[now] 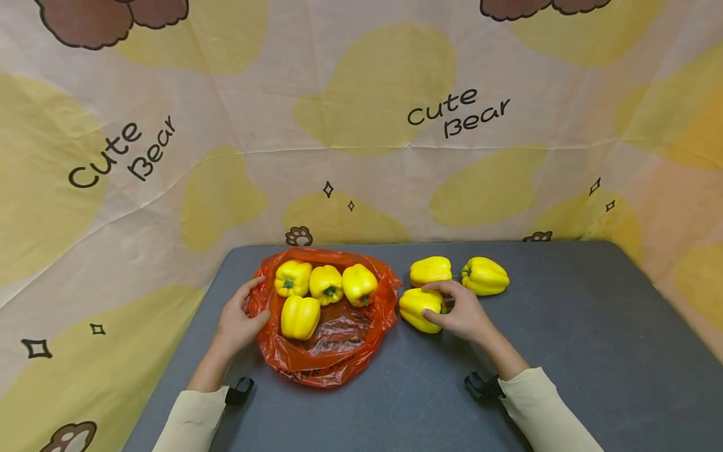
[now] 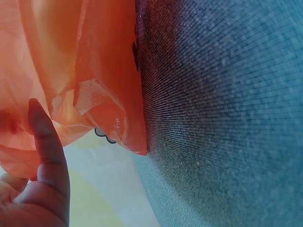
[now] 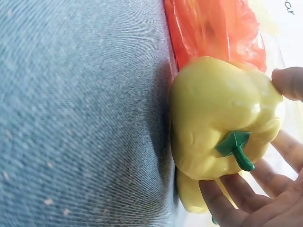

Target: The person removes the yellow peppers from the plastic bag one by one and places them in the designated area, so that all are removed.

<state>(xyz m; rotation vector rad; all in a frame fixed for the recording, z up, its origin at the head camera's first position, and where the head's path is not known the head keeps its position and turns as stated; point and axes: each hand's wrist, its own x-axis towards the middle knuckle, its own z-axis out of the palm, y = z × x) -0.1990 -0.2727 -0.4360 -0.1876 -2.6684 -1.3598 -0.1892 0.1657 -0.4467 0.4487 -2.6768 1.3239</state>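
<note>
While both hands rest on the grey fabric-covered worktop (image 1: 565, 326), the scene reads as follows.

Right hand: the right hand (image 1: 465, 312) has its fingers curled over a glossy yellow bell pepper with a green stem (image 1: 419, 307), thumb on its near side; the right wrist view shows the fingertips (image 3: 284, 82) wrapped round the pepper (image 3: 218, 118), which sits on the worktop.

Left hand: the left hand (image 1: 240, 320) lies at the left edge of a crinkled orange plastic bag (image 1: 333, 351); its thumb (image 2: 42, 137) presses against the film, but whether the fingers pinch the rim cannot be told.

Place of the held pepper: under the right hand's fingers, just beside the bag's right edge, to the right of the left hand.

Other peppers: two more yellow peppers (image 1: 459, 274) lie just beyond the right hand; four yellow peppers (image 1: 316, 290) sit on the opened bag, just right of the left hand.

Handling, pepper: it looks light, firm and hollow, with smooth waxy skin that could slip; a broad grasp across the lobed shoulders seems safer than the thin stem (image 3: 236, 149).

Handling, bag: thin, limp and slick, likely to slide on the worktop unless held by its rim.
</note>
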